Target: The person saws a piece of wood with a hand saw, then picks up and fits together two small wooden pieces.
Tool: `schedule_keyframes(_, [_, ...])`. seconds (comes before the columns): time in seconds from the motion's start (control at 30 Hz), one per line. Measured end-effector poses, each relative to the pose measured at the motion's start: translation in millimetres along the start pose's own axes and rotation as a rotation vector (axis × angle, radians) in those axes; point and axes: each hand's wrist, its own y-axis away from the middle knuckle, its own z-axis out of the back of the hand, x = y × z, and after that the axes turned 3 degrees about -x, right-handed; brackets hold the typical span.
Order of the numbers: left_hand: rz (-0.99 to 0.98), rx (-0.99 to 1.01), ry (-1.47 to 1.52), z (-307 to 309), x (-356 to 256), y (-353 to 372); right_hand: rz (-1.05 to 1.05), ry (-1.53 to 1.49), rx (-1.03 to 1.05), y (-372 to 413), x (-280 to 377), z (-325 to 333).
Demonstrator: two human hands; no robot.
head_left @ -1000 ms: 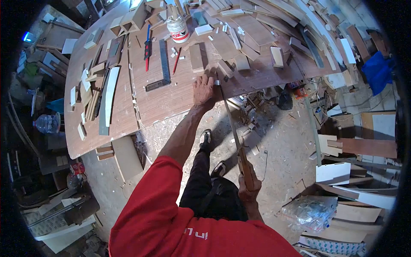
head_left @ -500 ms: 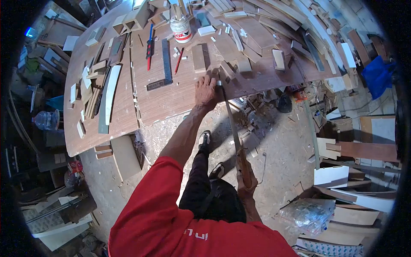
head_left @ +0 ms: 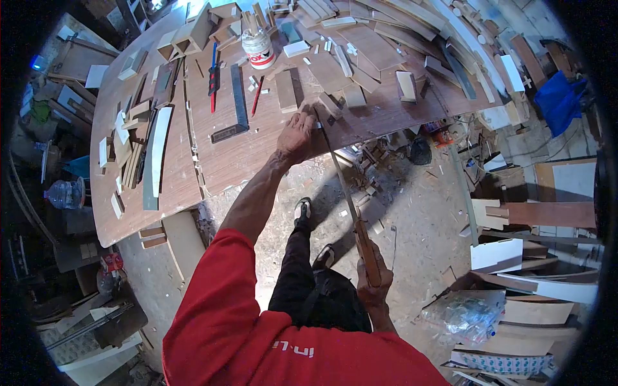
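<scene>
My left hand (head_left: 297, 136) presses down at the near edge of the wooden table, its fingers bent together over a small piece of wood (head_left: 318, 125). Only a pale bit of that piece shows; my fingers hide the rest. Right beside it runs the long, narrow blade of a handsaw (head_left: 342, 179), slanting from the tabletop down past the edge toward me. My right hand (head_left: 375, 283) is wrapped around the saw's wooden handle, low near my legs. Just beyond my left fingers lie a flat wooden block (head_left: 288, 90) and a smaller block (head_left: 331, 106).
On the tabletop (head_left: 251, 157) are a try square (head_left: 238, 106), a red pencil (head_left: 257, 95), a red-and-blue tool (head_left: 213, 80) and a white tub (head_left: 258, 50) holding sticks. Wood offcuts cover its far side. Boards are stacked at right beside a plastic bag (head_left: 465, 315). Scraps litter the floor.
The view has shifted a little, so the table appears further left. My right hand and the saw handle have moved slightly rightward. My left hand keeps its place on the table.
</scene>
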Motion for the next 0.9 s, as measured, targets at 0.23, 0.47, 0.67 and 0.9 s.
schedule_keyframes(0.23, [-0.055,0.081,0.058,8.8,8.1,-9.3,0.027,0.027,-0.012,-7.0,9.8,-0.5])
schedule_keyframes(0.47, [-0.142,0.006,-0.028,17.9,5.1,-7.4,0.062,-0.012,-0.042,-10.0,3.8,-7.3])
schedule_keyframes(0.67, [-0.16,-0.093,-0.113,5.3,9.3,1.8,-0.149,-0.083,0.061,-10.1,13.9,-3.4])
schedule_keyframes(0.9, [0.193,-0.106,-0.132,-8.6,-7.8,2.4,-0.24,-0.118,0.088,-10.3,-1.5,-14.9])
